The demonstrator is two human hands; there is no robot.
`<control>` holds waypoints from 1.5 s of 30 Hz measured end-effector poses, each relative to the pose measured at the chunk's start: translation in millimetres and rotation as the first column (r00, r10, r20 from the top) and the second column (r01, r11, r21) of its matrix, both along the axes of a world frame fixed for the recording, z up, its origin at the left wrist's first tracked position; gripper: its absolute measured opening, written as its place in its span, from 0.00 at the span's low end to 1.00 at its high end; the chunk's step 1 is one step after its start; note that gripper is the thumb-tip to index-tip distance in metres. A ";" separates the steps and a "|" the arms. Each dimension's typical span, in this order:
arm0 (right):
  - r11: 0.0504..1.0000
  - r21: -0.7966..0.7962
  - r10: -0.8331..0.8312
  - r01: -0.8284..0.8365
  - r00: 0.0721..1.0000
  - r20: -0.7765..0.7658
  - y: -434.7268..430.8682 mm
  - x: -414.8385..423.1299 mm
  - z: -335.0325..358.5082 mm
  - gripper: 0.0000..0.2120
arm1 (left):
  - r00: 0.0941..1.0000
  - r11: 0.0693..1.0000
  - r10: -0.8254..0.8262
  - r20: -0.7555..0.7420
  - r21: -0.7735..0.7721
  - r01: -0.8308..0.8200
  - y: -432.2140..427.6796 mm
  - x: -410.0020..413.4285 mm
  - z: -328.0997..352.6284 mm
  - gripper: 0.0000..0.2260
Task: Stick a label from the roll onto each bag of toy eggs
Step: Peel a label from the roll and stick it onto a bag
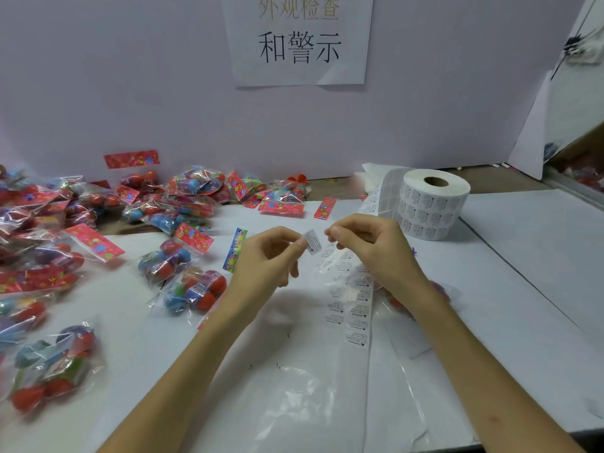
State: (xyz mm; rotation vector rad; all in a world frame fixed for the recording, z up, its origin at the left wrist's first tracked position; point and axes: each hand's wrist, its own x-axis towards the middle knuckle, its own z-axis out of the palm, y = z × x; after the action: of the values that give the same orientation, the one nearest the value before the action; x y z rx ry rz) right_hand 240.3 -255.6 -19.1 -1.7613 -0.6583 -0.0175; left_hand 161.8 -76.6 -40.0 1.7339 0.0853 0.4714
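Label (312, 241) pinched by the left hand (271, 258); right hand (367, 248) curled just beside, its hold unclear.

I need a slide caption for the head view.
Left hand pinches a label; right hand close by, roll behind.

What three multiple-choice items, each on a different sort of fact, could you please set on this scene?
1. Where is the roll? A) on the wall B) right of the right hand C) on the floor
2. Cards on the bags are mostly: A) black B) white C) red
3. The left hand: A) pinches a label B) lies flat C) makes an empty fist
Answers: 1 B, it stands past that hand's right side; 2 C, red flowered cards top the bags; 3 A, the label sticks out from its fingertips.
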 end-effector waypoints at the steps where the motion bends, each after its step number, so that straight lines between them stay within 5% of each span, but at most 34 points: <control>1: 1.000 0.006 0.005 -0.005 1.000 0.003 0.3 -0.3 0.2 0.03 | 1.000 0.999 -0.004 0.006 0.032 0.004 -1.3 -0.4 -0.4 0.07; 13: 0.986 -0.147 0.077 -0.073 0.997 0.020 2.9 -2.1 -5.8 0.02 | 0.998 0.970 0.063 0.014 0.233 -0.065 -5.7 -3.0 -0.6 0.06; 19: 0.996 -0.086 -0.001 0.000 1.000 -0.002 2.9 -1.4 -5.7 0.03 | 0.916 0.759 0.371 0.154 0.517 -0.395 6.3 -1.9 -5.3 0.09; 23: 0.999 0.004 -0.053 0.053 0.998 -0.020 2.5 2.1 -4.1 0.03 | 0.784 0.599 0.621 -0.021 0.657 -0.457 27.1 2.5 -7.2 0.22; 29: 1.000 0.005 -0.014 0.015 0.999 -0.029 5.7 1.1 -6.4 0.04 | 0.700 0.608 0.678 -0.222 0.704 -0.366 42.2 2.5 -10.5 0.22; 32: 1.000 -0.001 -0.009 0.009 1.000 -0.030 6.6 1.1 -7.3 0.03 | 0.743 0.652 0.643 -0.187 0.642 -0.403 39.5 1.3 -8.2 0.19; 37: 0.999 0.025 -0.018 0.021 0.994 -0.108 6.6 2.8 -8.8 0.04 | 0.883 0.854 0.467 -0.049 0.282 -0.437 32.7 1.2 -2.1 0.16; 45: 0.994 0.101 -0.003 0.035 0.953 -0.304 10.9 2.1 -12.9 0.31 | 0.974 0.951 0.225 -0.015 -0.214 -0.223 22.8 1.0 8.5 0.15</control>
State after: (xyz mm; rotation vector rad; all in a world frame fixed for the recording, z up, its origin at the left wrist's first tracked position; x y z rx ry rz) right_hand 242.4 -244.7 -32.0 -1.6245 -0.4087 0.1990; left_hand 162.8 -53.8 -31.5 1.5154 0.3185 0.6146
